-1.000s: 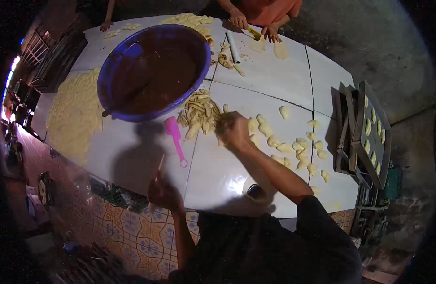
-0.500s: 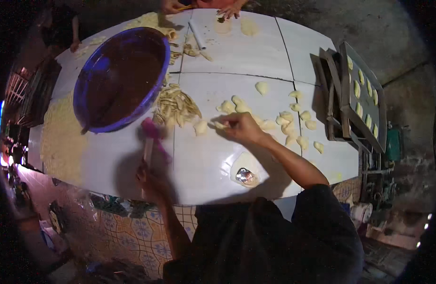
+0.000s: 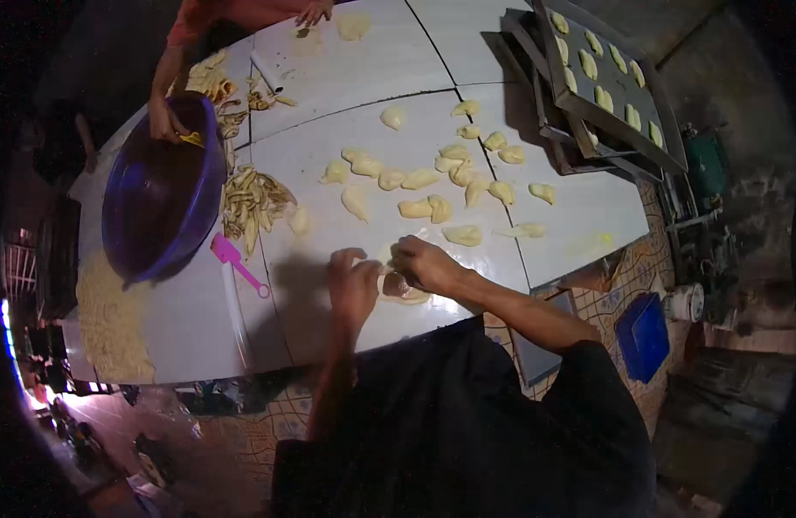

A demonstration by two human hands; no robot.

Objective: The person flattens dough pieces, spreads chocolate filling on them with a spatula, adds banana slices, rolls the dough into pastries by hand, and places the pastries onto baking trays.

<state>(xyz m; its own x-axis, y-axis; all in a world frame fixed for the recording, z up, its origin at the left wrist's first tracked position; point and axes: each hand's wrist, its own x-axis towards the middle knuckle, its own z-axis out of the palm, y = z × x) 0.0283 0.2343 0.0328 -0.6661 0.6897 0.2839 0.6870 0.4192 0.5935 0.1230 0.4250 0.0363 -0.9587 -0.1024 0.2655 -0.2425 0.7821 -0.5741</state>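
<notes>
dough round (image 3: 407, 299) with brown filling (image 3: 398, 286) is unclosed; right hand (image 3: 428, 266) pinches it, left hand (image 3: 352, 289) grip unclear; tray (image 3: 612, 80) holds shaped pieces (image 3: 588, 65).

Pale flattened dough (image 3: 410, 298), brown filling (image 3: 396, 285) on it, on white table (image 3: 329, 129)

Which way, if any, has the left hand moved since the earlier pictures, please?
Yes: the left hand moved right, across the seam by the pink scoop.

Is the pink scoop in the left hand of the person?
No, the pink scoop lies on the table, while the left hand is at the edge of the flat dough.
</notes>
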